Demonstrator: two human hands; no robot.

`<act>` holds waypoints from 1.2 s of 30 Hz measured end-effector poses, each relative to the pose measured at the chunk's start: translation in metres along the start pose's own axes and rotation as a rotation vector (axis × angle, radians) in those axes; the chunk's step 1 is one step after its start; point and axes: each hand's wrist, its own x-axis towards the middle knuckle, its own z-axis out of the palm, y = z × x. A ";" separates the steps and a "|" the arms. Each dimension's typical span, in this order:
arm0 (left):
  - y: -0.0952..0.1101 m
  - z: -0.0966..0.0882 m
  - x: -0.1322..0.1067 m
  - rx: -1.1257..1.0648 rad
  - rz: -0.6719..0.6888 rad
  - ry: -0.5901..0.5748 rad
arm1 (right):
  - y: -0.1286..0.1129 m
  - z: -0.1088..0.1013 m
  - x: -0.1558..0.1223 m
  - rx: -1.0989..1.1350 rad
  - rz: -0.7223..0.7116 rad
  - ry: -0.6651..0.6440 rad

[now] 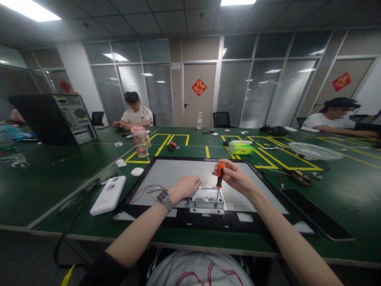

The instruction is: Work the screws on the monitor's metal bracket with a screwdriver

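Note:
An orange-and-black screwdriver (220, 175) stands nearly upright in my right hand (235, 174), with my fingers closed around its handle. Its shaft reaches down to the right side of a silver metal bracket (205, 205). My left hand (185, 188), with a watch on the wrist, is closed at the bracket's back left edge. Its fingertips are partly hidden. Beneath both hands lies a large flat display panel (166, 169) with a grey back and black frame. Thin wires (149, 190) run across its left part.
Left of the panel are a white power bank (108, 195), black cables and a pink-lidded bottle (140, 142). A black slab (317, 214) lies right. Behind are a green-and-white packet (241, 147) and pliers (172, 145). A computer case (53, 117) stands left; two people sit farther back.

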 end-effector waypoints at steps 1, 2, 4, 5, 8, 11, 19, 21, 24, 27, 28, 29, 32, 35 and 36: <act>0.001 -0.001 0.000 -0.002 -0.004 -0.003 | -0.001 0.001 0.000 0.003 0.019 -0.008; 0.001 -0.001 0.000 -0.003 -0.008 -0.003 | -0.001 0.001 0.000 0.006 0.034 -0.020; 0.001 -0.002 -0.001 -0.009 -0.009 -0.002 | -0.002 0.004 -0.001 0.010 0.039 -0.043; 0.001 -0.002 -0.001 -0.012 -0.008 -0.001 | -0.003 0.005 -0.001 0.009 0.028 -0.048; 0.000 -0.001 -0.001 -0.015 0.000 0.000 | -0.002 0.005 0.000 -0.001 -0.019 -0.034; -0.001 0.000 0.000 -0.016 0.004 0.005 | -0.002 0.002 0.000 -0.010 -0.032 -0.001; -0.001 0.002 0.000 -0.013 0.001 0.009 | -0.002 0.007 -0.002 0.020 -0.022 -0.057; -0.001 0.002 0.001 -0.015 0.003 0.013 | -0.002 0.007 -0.001 0.028 -0.052 -0.059; -0.001 0.002 0.001 -0.017 0.008 0.015 | -0.002 0.004 -0.001 0.008 -0.047 -0.047; 0.000 -0.001 0.000 -0.014 0.007 0.007 | -0.003 0.003 -0.001 -0.004 0.008 -0.039; 0.001 -0.001 0.000 -0.014 0.003 0.001 | -0.004 0.003 -0.001 0.001 0.023 -0.040; 0.001 -0.002 0.000 -0.014 -0.002 -0.005 | -0.004 0.003 -0.001 0.005 0.037 -0.045; 0.001 -0.002 0.000 -0.017 -0.007 -0.007 | -0.006 0.005 -0.001 -0.011 0.059 -0.055; 0.000 0.000 0.000 -0.019 0.001 0.000 | -0.005 0.005 -0.001 -0.053 0.032 -0.038; -0.001 0.001 0.000 -0.021 0.007 0.003 | -0.004 0.005 -0.001 -0.060 0.010 -0.026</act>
